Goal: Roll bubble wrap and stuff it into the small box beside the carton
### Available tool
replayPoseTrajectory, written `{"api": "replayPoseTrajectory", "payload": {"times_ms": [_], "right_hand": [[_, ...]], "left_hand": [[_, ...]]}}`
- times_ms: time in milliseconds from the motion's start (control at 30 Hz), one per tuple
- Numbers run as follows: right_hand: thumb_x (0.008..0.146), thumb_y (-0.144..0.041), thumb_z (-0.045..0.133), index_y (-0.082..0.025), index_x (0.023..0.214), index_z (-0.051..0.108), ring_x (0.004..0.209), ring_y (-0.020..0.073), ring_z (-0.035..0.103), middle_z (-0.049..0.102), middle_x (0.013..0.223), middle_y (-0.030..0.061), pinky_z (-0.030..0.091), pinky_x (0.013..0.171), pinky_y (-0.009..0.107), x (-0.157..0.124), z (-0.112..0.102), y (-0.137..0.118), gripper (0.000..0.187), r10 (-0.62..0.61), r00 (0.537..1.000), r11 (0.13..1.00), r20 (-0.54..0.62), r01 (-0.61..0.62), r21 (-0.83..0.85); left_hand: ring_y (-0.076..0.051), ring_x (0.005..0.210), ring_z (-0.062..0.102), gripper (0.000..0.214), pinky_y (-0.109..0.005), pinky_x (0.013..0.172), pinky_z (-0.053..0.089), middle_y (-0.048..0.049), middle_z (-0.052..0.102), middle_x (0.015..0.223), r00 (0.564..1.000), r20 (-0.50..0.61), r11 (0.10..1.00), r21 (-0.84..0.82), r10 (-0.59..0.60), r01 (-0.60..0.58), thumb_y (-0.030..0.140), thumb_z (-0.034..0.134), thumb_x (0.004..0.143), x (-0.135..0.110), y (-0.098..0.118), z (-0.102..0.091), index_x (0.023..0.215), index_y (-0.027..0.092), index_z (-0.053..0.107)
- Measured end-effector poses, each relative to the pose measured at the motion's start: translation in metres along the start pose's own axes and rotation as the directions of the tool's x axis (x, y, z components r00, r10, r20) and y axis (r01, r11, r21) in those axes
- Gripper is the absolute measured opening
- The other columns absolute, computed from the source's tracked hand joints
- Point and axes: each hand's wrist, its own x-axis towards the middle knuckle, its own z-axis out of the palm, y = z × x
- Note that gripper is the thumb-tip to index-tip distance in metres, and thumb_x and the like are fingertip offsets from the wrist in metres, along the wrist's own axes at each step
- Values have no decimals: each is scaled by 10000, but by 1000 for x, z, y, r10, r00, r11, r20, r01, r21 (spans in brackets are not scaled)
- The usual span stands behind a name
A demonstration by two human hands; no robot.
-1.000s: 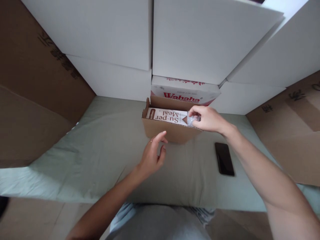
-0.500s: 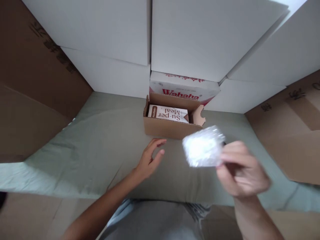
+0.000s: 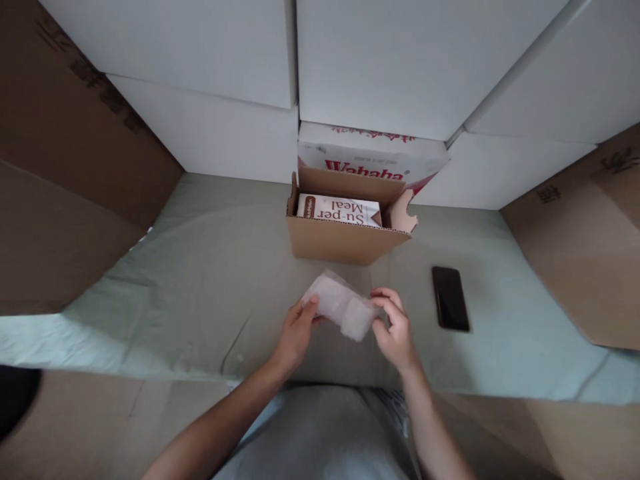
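Observation:
Between both hands is a whitish, see-through plastic packet [image 3: 336, 301], maybe bubble wrap, with a folded part on its right side. My left hand [image 3: 299, 331] pinches the packet's left end between thumb and fingers. The right end is gripped by the thumb and fingers of my right hand [image 3: 395, 327]. Just beyond the packet stands an open brown cardboard box [image 3: 345, 241]. Inside it sits a white carton [image 3: 343, 209] printed "Su-per Meal" in brown, upside down from my side. What the packet contains, if anything, cannot be made out.
A black phone [image 3: 451, 299] lies on the green cloth [image 3: 200, 267] to the right. Behind the brown box are a Wahaha carton [image 3: 375, 157] and a wall of white boxes [image 3: 370, 60]. Large brown cartons [image 3: 75, 173] [image 3: 575, 253] border the left and right sides.
My right hand has brought the packet leftward and down to the middle, where my left hand has closed on its other end. The phone is now uncovered. The view has shifted slightly.

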Motion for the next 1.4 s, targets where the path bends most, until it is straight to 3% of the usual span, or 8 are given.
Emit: {"api": "replayPoseTrajectory", "payload": {"times_ms": [333, 533, 700, 767, 833, 933, 1133, 1400], "right_hand": [[787, -207, 520, -214, 847, 546, 1173, 250, 492, 538, 1206, 105, 379, 998, 482, 4, -1, 21, 66, 95, 995, 980, -6, -95, -174], [808, -189, 539, -250, 1319, 398, 1292, 252, 391, 490, 1325, 100, 335, 1066, 515, 3, 8, 21, 534, -70, 983, 955, 171, 115, -272], [811, -106, 502, -235, 1041, 593, 1049, 239, 537, 629, 958, 61, 365, 1023, 539, 6, 15, 23, 279, -237, 960, 880, 148, 277, -387], [789, -84, 501, -223, 961, 609, 1067, 248, 520, 621, 924, 59, 354, 1026, 548, 7, 13, 24, 246, -268, 954, 862, 138, 301, -408], [777, -83, 501, -220, 941, 611, 1092, 253, 509, 619, 951, 65, 370, 1014, 543, 6, 10, 25, 241, -282, 947, 855, 153, 321, -408], [775, -83, 488, -216, 943, 608, 1111, 247, 513, 616, 1047, 82, 398, 994, 524, -3, 11, 28, 246, -286, 939, 841, 189, 340, -420], [812, -172, 508, -200, 1106, 563, 1205, 267, 485, 548, 1267, 124, 278, 1052, 608, -36, 9, 37, 301, -193, 924, 789, 330, 346, -508], [848, -307, 546, -183, 1299, 433, 1304, 301, 364, 490, 1341, 134, 284, 1050, 606, -41, 6, 37, 481, -142, 901, 780, 411, 357, -515]], "left_hand": [[-145, 692, 629, 266, -263, 619, 521, -25, 681, 796, 974, -96, 873, -468, -206, 138, 365, 727, 664, 2, 3, -16, 808, 158, 642], [-146, 663, 617, 218, -245, 558, 495, -19, 660, 768, 982, -133, 932, -352, -137, 82, 307, 695, 619, 7, -8, -26, 764, 166, 612], [-214, 924, 627, 319, -338, 765, 522, -71, 650, 996, 981, -166, 994, -16, 100, -104, 280, 621, 679, 6, -19, -37, 981, 190, 570], [-246, 1196, 497, 476, -426, 980, 427, -99, 529, 1274, 896, -169, 896, 256, 411, -363, 222, 591, 716, 1, -13, -42, 1180, 215, 487], [-256, 1344, 323, 527, -491, 1088, 295, -88, 401, 1403, 695, 49, 563, 547, 717, -619, 150, 543, 761, -4, -2, -46, 1267, 242, 426], [-219, 1323, 364, 435, -459, 1083, 335, -76, 495, 1321, 565, 538, 184, 602, 626, -777, 75, 449, 824, -6, 14, -42, 1229, 232, 480], [-278, 1357, 319, 345, -462, 1076, 358, -167, 414, 1403, 794, 584, 40, 801, 168, -598, 171, 433, 880, 0, 9, -35, 1210, 120, 518], [-313, 1425, 63, 621, -551, 1123, 179, -177, 196, 1522, 808, 587, -122, 806, 47, -579, 292, 591, 809, -20, -24, -44, 1362, 143, 351]]}}
